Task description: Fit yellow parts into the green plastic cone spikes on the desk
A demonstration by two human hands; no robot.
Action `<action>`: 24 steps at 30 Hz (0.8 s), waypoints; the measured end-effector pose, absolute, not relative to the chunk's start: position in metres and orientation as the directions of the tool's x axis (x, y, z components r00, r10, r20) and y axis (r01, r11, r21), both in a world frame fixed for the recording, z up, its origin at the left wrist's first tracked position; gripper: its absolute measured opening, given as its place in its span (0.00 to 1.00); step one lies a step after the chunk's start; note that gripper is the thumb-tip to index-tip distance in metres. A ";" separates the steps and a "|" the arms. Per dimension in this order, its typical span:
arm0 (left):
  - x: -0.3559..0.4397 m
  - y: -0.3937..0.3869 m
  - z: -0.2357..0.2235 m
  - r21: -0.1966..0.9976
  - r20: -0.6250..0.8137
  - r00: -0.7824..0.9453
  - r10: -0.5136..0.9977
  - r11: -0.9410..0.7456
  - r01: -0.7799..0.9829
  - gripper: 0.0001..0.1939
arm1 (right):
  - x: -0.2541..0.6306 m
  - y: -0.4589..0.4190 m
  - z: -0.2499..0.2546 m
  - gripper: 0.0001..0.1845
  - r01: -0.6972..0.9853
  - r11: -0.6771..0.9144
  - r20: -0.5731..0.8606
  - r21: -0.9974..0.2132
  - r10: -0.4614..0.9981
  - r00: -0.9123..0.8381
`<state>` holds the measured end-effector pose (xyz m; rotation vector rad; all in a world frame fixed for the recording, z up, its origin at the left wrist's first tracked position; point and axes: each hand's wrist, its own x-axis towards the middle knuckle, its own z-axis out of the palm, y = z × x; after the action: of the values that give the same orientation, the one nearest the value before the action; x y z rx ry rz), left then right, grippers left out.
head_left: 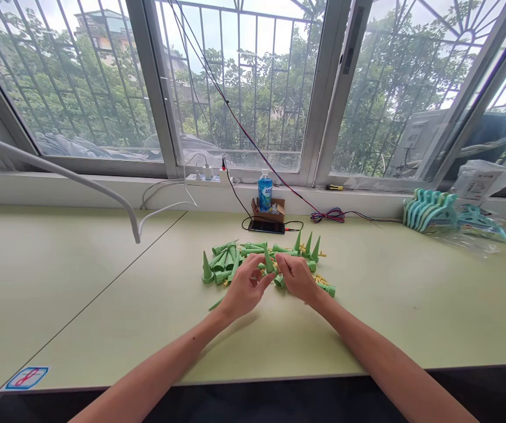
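My left hand point(247, 286) pinches a green cone-shaped nozzle cap point(268, 259) between thumb and fingers, its tip pointing up. Just right of it, my right hand point(295, 276) is closed with curled fingers; what it holds, if anything, is hidden. Around both hands lies a heap of similar green plastic cones point(226, 259), some upright and some on their sides. At the right of the heap a few cones point(308, 244) stand upright. Small yellow pieces point(322, 279) are scattered among the green parts. One upright cone point(207, 269) is at the heap's left end.
Behind the heap are a phone point(267, 227) with a cable and a cardboard box point(279, 207) with a blue bottle point(265, 191). Coiled wire point(328, 215) lies farther right, near turquoise hangers point(431, 210). A white bent tube point(103, 191) reaches over the left side of the table point(147, 323).
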<state>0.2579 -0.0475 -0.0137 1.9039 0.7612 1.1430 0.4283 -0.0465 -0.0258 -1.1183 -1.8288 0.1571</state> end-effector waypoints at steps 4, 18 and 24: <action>0.258 -0.046 -0.014 0.853 0.421 0.397 0.815 -0.505 0.133 0.15 | 0.426 -0.045 -0.027 0.24 0.600 0.563 0.650 -0.568 0.754 -0.093; 0.258 -0.041 -0.010 0.997 0.081 0.511 0.856 -0.064 -0.049 0.28 | 0.427 -0.050 -0.021 0.20 0.595 0.585 0.706 -0.552 0.707 -0.040; 0.257 -0.039 -0.013 0.995 0.045 0.530 0.847 0.009 -0.098 0.27 | 0.428 -0.050 -0.022 0.20 0.595 0.594 0.700 -0.541 0.710 -0.073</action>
<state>0.2573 -0.0385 -0.0131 1.3662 0.7135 0.8455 0.4276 -0.0496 -0.0217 -1.0741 -1.7555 0.1343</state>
